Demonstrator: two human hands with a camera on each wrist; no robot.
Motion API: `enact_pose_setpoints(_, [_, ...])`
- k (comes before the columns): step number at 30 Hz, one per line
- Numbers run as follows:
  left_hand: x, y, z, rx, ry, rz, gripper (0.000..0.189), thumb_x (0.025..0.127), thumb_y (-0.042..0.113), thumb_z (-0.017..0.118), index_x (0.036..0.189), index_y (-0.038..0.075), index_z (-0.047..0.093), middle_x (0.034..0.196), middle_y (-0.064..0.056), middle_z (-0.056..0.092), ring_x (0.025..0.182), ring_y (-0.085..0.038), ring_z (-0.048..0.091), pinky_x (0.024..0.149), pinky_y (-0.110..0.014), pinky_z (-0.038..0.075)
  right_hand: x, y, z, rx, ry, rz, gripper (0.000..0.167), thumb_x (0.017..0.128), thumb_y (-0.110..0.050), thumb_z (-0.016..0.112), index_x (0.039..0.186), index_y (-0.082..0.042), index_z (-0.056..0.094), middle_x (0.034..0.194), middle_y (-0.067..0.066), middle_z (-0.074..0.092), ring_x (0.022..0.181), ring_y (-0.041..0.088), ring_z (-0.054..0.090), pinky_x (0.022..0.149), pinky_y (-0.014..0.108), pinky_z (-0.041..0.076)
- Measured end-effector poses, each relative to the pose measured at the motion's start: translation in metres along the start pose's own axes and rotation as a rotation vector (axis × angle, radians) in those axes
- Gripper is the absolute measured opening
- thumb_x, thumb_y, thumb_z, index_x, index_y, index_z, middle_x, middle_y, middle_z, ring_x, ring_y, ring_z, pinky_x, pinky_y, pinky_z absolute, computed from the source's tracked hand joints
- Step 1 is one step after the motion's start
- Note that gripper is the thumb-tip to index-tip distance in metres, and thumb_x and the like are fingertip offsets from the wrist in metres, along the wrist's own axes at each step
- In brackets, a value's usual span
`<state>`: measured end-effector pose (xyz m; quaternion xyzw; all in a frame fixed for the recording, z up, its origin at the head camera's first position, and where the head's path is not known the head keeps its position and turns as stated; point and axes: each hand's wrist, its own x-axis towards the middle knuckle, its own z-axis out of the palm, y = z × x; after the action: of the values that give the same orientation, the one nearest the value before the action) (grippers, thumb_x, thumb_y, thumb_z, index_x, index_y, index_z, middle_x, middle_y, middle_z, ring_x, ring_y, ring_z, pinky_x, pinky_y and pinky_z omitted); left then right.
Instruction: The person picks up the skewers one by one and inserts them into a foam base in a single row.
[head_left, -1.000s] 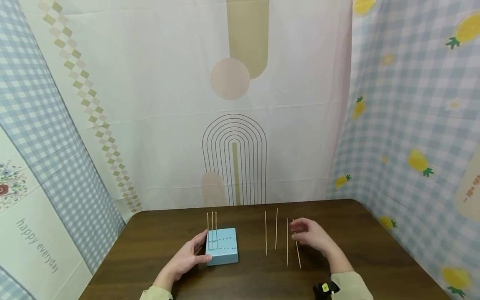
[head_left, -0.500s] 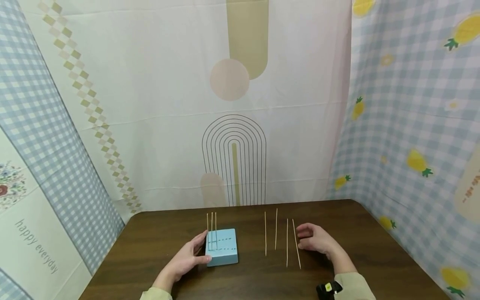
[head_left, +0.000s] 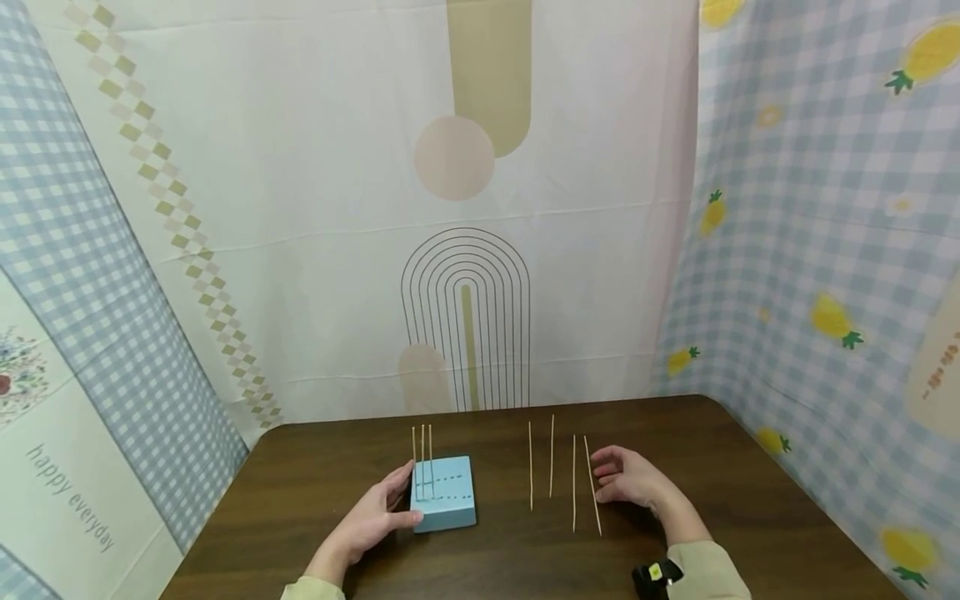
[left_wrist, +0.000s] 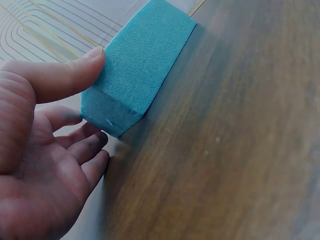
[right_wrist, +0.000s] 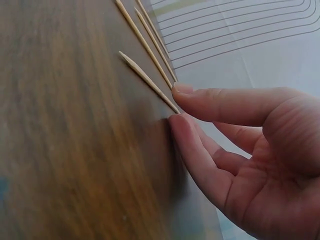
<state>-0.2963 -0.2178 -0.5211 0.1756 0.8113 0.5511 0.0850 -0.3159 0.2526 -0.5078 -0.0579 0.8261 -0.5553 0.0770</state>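
1. Head view: my left grip (head_left: 381,508) holds the blue block (head_left: 453,487) by its near side, thumb on the front and fingers along the side next to my palm.
2. Three upright sticks (head_left: 423,457) stand in the block, close beside my left fingertips; two rows of dark marks run across its top, away from that grip.
3. My right grip (head_left: 632,482) is spread, thumb and index fingertip apart, just beside the slanted stick (head_left: 592,486); I cannot tell whether they touch it.
4. From the right wrist, that stick's pointed end shows beyond my fingertips, while its other end is lost near my index finger.
5. Farther left of my right grip lie the second stick (head_left: 574,483), the third stick (head_left: 552,457) and the fourth stick (head_left: 531,467), spaced apart.
6. Under both grips is the brown desk (head_left: 502,554); beyond them hangs a pale cloth (head_left: 337,292) with a printed arch.
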Motion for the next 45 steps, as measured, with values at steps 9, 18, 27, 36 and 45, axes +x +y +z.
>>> enact_pose_setpoints(9, [0.001,0.000,0.000,0.017,0.007,-0.007,0.095,0.091,0.011,0.084,0.165,-0.007,0.028,0.170,-0.031,0.026,0.155,-0.052,0.027,0.123,-0.064,0.024,0.000,-0.004,0.006,-0.075,0.032,-0.003,0.066,0.073,0.014,0.088,0.132,0.011,0.058,0.121,0.023,0.067,0.109,0.034,0.066,0.088,0.046,0.060])
enact_pose_setpoints(18, [0.000,0.001,0.000,0.007,0.002,0.010,0.094,0.091,0.008,0.083,0.164,-0.009,0.028,0.170,-0.033,0.026,0.155,-0.054,0.027,0.123,-0.065,0.024,0.000,-0.006,0.015,-0.072,0.100,0.038,0.065,0.070,0.015,0.089,0.128,0.009,0.060,0.118,0.024,0.065,0.107,0.035,0.064,0.079,0.043,0.061])
enact_pose_setpoints(27, [0.001,0.002,0.000,0.043,0.011,-0.006,0.096,0.091,0.015,0.085,0.165,-0.007,0.029,0.170,-0.030,0.027,0.155,-0.051,0.029,0.123,-0.063,0.025,0.000,-0.010,0.021,-0.074,0.159,0.076,0.065,0.068,0.018,0.088,0.126,0.007,0.061,0.115,0.024,0.062,0.104,0.034,0.062,0.072,0.042,0.063])
enact_pose_setpoints(36, [0.001,-0.001,-0.002,0.011,0.004,-0.018,0.098,0.090,0.015,0.086,0.166,-0.006,0.028,0.172,-0.030,0.024,0.156,-0.051,0.025,0.124,-0.064,0.022,0.000,-0.012,0.023,-0.061,0.208,0.098,0.061,0.066,0.019,0.083,0.121,0.006,0.062,0.110,0.022,0.061,0.098,0.031,0.064,0.068,0.040,0.063])
enact_pose_setpoints(45, [0.002,0.000,-0.002,0.022,0.003,-0.021,0.097,0.091,0.016,0.085,0.166,-0.007,0.027,0.171,-0.031,0.023,0.156,-0.052,0.025,0.124,-0.064,0.022,0.000,-0.012,0.023,-0.058,0.202,0.121,0.060,0.067,0.018,0.080,0.123,0.006,0.061,0.111,0.022,0.061,0.095,0.029,0.063,0.067,0.039,0.063])
